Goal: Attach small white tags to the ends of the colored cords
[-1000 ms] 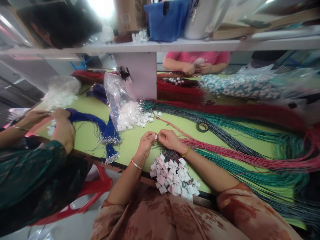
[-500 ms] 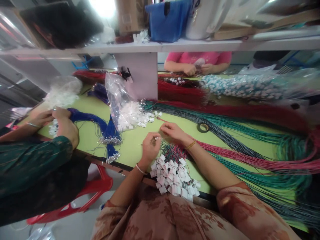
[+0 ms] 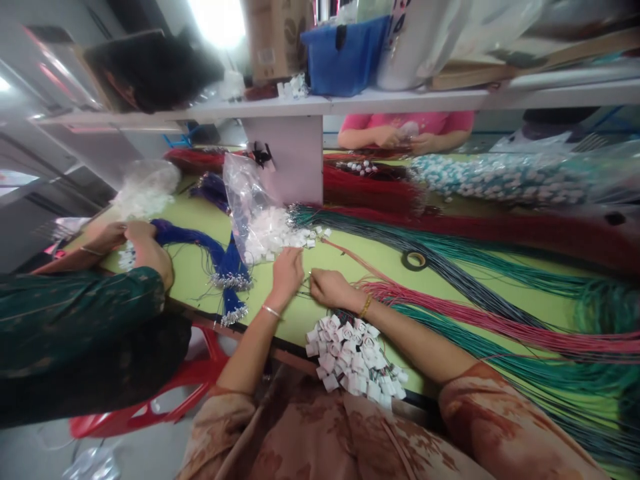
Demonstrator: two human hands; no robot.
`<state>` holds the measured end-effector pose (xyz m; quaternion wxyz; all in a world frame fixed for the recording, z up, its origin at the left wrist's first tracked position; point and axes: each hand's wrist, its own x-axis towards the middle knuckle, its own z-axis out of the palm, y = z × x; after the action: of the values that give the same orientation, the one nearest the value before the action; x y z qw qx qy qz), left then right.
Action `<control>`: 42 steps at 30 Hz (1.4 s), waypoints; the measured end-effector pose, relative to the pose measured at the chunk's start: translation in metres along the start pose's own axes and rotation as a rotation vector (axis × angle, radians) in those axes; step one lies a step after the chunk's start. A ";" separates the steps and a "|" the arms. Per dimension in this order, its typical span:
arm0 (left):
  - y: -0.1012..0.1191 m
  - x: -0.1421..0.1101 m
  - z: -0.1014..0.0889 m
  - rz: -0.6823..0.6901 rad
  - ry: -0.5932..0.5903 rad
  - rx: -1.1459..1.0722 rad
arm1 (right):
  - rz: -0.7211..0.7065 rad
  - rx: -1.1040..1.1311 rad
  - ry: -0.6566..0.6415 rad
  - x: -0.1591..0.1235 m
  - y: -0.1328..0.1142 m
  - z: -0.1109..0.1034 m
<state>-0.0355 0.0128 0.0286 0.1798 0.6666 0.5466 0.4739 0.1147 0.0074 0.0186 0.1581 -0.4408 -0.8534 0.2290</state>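
Observation:
My left hand (image 3: 289, 272) reaches to the near edge of a pile of loose white connector housings (image 3: 275, 225) spilling from a clear plastic bag (image 3: 243, 180). Its fingertips are hidden. My right hand (image 3: 331, 288) is closed, and thin wires come out at its fingers, with a small bright tip showing. Close in front of me lies a heap of white connector housings (image 3: 353, 357) with wires attached, at the table edge. Pink-red wires (image 3: 450, 312) and green wires (image 3: 425, 319) run off to the right beneath and beyond my right forearm.
A roll of black tape (image 3: 415, 261) lies on the grey wires (image 3: 450, 277). To the left, a co-worker's hands (image 3: 143, 237) handle blue wires (image 3: 193, 239). Across the table, another person's hands (image 3: 405, 139) are at work under the shelf (image 3: 280, 107) bearing a blue bin (image 3: 345, 60).
My left hand has moved forward and left to the loose housings. My right hand has drawn slightly back and nearer me. The view has shifted a little.

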 end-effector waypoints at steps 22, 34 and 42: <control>-0.022 0.008 -0.018 -0.654 -0.023 -0.808 | -0.028 0.645 0.157 0.005 -0.003 -0.008; -0.002 -0.011 -0.004 -0.801 -0.121 -1.176 | -0.055 0.408 0.483 -0.006 -0.002 -0.010; 0.002 -0.015 0.000 -0.775 -0.091 -1.118 | -0.194 0.221 0.468 -0.009 -0.003 -0.014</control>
<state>-0.0334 -0.0009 0.0234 0.6767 0.2489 0.4109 0.5580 0.1241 0.0024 0.0309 0.4192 -0.3782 -0.8017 0.1964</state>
